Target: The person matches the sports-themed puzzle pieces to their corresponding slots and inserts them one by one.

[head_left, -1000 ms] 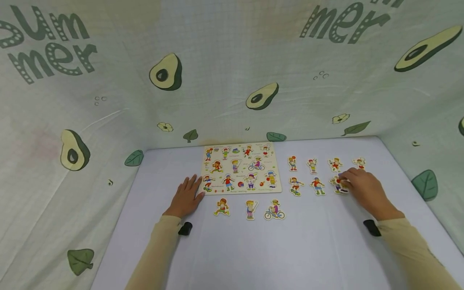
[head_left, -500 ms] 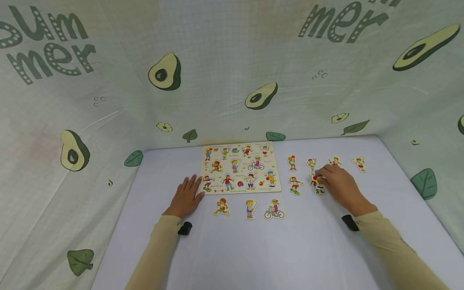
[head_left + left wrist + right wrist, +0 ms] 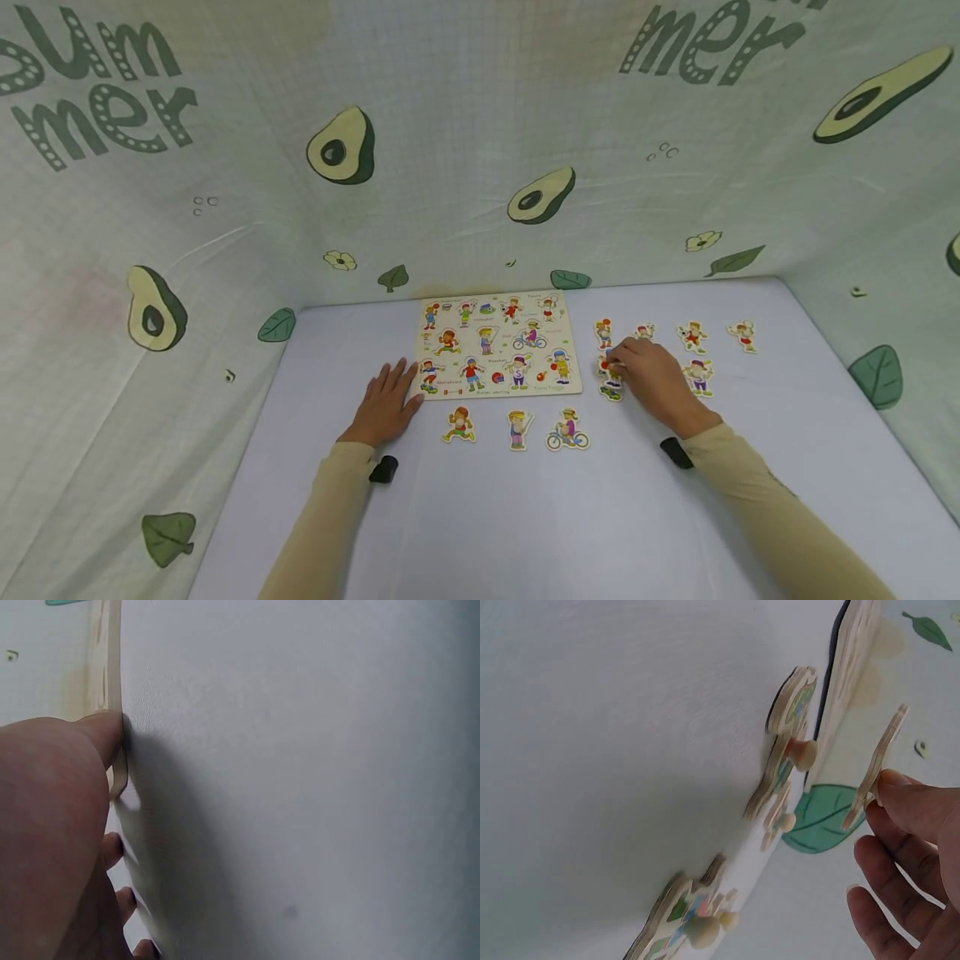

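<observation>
In the head view my right hand (image 3: 654, 379) pinches a small wooden figure puzzle piece (image 3: 876, 769). The right wrist view shows this piece edge-on, raised off the table between thumb and fingers. From above it overlaps the skateboarder piece (image 3: 611, 395), just right of the puzzle board (image 3: 540, 393). My left hand (image 3: 382, 407) lies with fingers spread at the board's lower left corner, its thumb (image 3: 105, 735) against the board's edge. Printed sports figures cover the board. A roller-skater piece is hidden behind my right hand.
Basketball (image 3: 603, 333), volleyball (image 3: 644, 332), soccer (image 3: 692, 337) and tennis (image 3: 743, 336) pieces lie at the right, above a baseball piece (image 3: 698, 377). Runner (image 3: 459, 425), golfer (image 3: 517, 430) and cyclist (image 3: 567, 430) pieces lie before the board. An avocado-print cloth (image 3: 450, 233) hangs behind.
My right hand has carried the pinched puzzle piece leftward, from over the baseball piece, past the roller skater, to over the skateboarder piece. My left hand stays at the board's corner.
</observation>
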The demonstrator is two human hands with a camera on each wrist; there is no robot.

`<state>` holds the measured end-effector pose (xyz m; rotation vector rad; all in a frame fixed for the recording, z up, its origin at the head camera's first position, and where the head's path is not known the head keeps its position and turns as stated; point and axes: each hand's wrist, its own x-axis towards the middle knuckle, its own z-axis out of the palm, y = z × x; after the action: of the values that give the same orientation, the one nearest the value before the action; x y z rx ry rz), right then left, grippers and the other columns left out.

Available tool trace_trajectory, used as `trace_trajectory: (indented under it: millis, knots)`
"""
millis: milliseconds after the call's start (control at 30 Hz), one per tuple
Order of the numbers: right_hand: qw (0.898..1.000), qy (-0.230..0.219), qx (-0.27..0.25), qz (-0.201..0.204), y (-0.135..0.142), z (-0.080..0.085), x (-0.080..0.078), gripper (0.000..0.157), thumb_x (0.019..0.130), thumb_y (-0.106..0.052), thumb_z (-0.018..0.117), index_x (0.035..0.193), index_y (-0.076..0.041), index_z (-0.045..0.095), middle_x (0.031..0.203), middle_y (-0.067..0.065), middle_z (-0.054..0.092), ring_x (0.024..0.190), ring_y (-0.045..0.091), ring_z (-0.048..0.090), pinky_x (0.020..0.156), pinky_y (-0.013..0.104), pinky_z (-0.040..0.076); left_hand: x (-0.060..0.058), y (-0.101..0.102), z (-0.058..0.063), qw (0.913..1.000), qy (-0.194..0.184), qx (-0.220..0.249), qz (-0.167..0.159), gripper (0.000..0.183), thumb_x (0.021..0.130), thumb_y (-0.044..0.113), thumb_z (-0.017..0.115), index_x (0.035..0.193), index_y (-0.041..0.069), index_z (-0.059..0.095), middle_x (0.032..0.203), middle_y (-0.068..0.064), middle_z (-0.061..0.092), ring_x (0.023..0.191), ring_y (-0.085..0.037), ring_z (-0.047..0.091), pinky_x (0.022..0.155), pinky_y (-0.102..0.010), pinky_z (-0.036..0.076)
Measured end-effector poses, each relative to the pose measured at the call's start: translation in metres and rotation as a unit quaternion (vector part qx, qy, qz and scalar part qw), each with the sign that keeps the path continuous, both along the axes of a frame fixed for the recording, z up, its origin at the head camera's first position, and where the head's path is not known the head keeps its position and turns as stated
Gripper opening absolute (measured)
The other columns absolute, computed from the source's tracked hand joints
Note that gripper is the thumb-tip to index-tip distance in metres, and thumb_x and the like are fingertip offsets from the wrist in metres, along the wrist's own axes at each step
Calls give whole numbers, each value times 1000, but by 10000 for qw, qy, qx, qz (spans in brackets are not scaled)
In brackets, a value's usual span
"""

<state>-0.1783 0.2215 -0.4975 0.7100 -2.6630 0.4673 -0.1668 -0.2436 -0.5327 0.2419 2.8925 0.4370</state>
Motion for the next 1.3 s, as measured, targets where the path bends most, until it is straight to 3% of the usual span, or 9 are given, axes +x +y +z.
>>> trace_trajectory:
  millis: [267,533,833,1067,1300]
  knots:
    - [9999,-19,-15,111,-22,-2,-5,18,86,1,85,101,-3,76,97,8,73,87,30,69,75,46,59,0,2,2,9999,-82,-45,42,68,111,37,52,168,7,28,175,-21,17,162,-47,7,128,-65,9]
    - [9996,-82,-18,274,-36,-4,-9,18,87,1,84,103,-3,77,99,9,73,94,30,71,82,46,60,3,6,12,9998,-178,97,67,67,111,33,52,167,4,28,175,-22,17,161,-48,6,128,-65,8]
    - [9992,-135,-94,370,-48,-5,-14,17,86,2,84,101,-4,77,97,8,73,91,29,71,82,46,59,2,5,9,9995,-303,-58,45,69,112,37,49,169,7,24,176,-20,12,162,-46,2,129,-63,6]
    - [9990,-108,27,435,-56,-7,-19,16,86,0,85,99,-4,77,96,7,72,89,28,69,84,45,59,3,6,14,9995,-301,-1,74,68,112,34,51,168,5,25,176,-21,14,162,-47,3,129,-64,6]
    - [9983,-420,138,389,-63,-9,-22,13,90,-3,83,101,-6,77,99,7,73,91,28,68,82,45,59,3,7,14,9995,-321,-18,74,67,113,34,49,168,6,24,176,-21,13,162,-46,2,129,-63,5]
